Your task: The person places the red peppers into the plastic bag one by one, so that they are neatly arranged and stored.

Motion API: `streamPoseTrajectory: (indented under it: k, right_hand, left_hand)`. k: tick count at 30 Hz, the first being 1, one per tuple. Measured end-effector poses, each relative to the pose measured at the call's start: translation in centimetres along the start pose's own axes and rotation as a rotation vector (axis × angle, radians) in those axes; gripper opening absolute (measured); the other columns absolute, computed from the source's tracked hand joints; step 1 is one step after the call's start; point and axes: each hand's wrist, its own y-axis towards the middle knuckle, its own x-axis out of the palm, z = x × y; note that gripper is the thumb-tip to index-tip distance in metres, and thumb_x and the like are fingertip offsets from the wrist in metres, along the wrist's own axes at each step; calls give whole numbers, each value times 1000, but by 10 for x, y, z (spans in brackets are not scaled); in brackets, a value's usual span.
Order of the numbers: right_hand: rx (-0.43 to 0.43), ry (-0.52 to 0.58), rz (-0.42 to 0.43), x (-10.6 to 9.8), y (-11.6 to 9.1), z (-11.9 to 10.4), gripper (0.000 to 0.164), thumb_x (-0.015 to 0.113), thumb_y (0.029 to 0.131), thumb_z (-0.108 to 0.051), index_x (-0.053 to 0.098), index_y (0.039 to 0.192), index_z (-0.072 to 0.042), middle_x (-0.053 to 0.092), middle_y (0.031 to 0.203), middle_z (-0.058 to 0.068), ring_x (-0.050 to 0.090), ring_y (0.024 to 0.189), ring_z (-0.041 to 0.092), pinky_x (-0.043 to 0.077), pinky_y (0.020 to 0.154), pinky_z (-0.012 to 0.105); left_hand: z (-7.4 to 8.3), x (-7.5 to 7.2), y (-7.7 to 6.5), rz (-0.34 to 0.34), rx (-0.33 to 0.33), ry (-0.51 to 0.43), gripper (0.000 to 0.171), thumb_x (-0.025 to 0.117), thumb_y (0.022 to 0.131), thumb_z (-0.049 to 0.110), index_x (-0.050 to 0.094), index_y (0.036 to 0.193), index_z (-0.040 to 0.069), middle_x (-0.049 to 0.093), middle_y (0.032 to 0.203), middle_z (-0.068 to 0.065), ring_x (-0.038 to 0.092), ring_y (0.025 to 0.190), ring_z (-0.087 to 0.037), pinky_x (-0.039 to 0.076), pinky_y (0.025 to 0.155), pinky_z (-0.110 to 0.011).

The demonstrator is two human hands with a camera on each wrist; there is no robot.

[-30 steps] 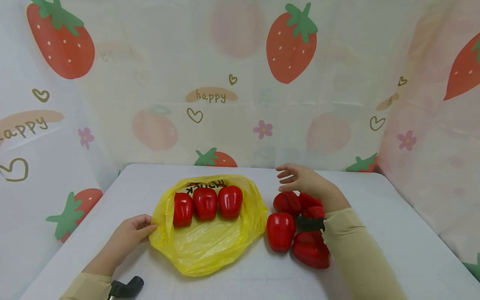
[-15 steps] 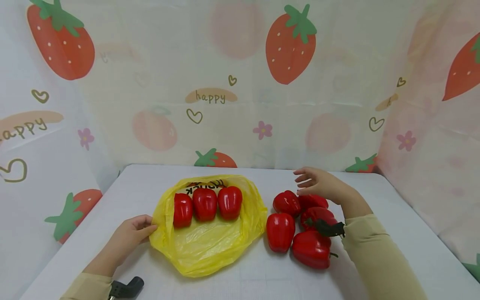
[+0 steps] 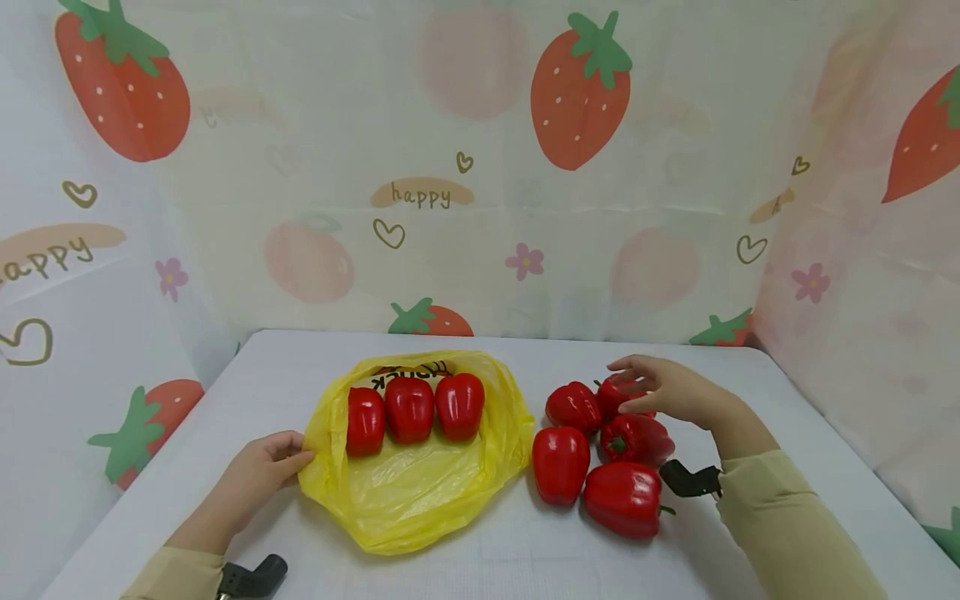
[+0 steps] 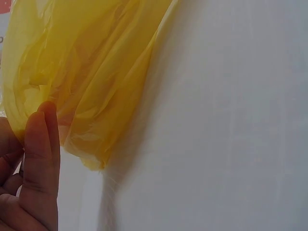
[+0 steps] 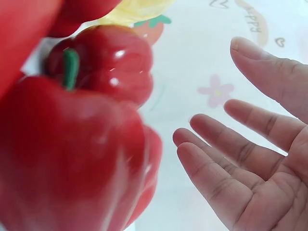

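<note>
A yellow plastic bag (image 3: 412,504) lies on its side with its mouth spread towards me. Inside are three red bell peppers in a row: a left one (image 3: 366,422), a middle one (image 3: 410,409) and a right one (image 3: 461,406). My left hand (image 3: 260,468) pinches the bag's left rim between thumb and fingers; the left wrist view shows the yellow film (image 4: 103,77) at the fingertips (image 4: 38,132). My right hand (image 3: 667,390), fingers spread and loosely bent, holds nothing. It overlaps the farthest loose bell pepper (image 3: 611,400) in the head view; in the right wrist view a bell pepper (image 5: 72,154) looms beside the fingers.
Several loose red bell peppers cluster right of the bag, among them a near-left one (image 3: 561,465), a front one (image 3: 624,500) and one by the right wrist (image 3: 637,439). All rest on a white table (image 3: 780,433), with strawberry-print cloth (image 3: 480,275) behind and at the sides.
My right hand has moved right and somewhat nearer over the loose peppers, uncovering more of them. The left hand and the bag have stayed where they were.
</note>
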Motion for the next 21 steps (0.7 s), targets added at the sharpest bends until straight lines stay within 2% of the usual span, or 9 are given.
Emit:
streamPoseTrajectory:
  k: [9, 13, 21]
  right_hand:
    - [29, 41, -27, 5, -10, 17, 58, 71, 78, -17, 45, 129, -7, 52, 123, 17, 49, 114, 36, 51, 83, 41]
    - [25, 42, -37, 8, -13, 23, 55, 71, 79, -14, 47, 127, -5, 52, 124, 18, 47, 116, 37, 51, 84, 41]
    - [63, -32, -32, 12, -18, 31, 42, 74, 76, -19, 62, 116, -13, 54, 118, 11, 47, 109, 31, 52, 76, 38]
  left_hand:
    - [0, 1, 2, 1, 29, -8, 31, 60, 88, 29, 59, 104, 3, 61, 103, -8, 57, 85, -17, 54, 78, -31]
    - [1, 1, 2, -3, 17, 1, 31, 60, 88, 30, 59, 104, 3, 61, 103, -7, 57, 85, -17, 53, 79, -31]
    - [3, 1, 2, -7, 20, 5, 29, 59, 89, 29, 59, 104, 3, 61, 103, -7, 57, 85, -17, 53, 79, -31]
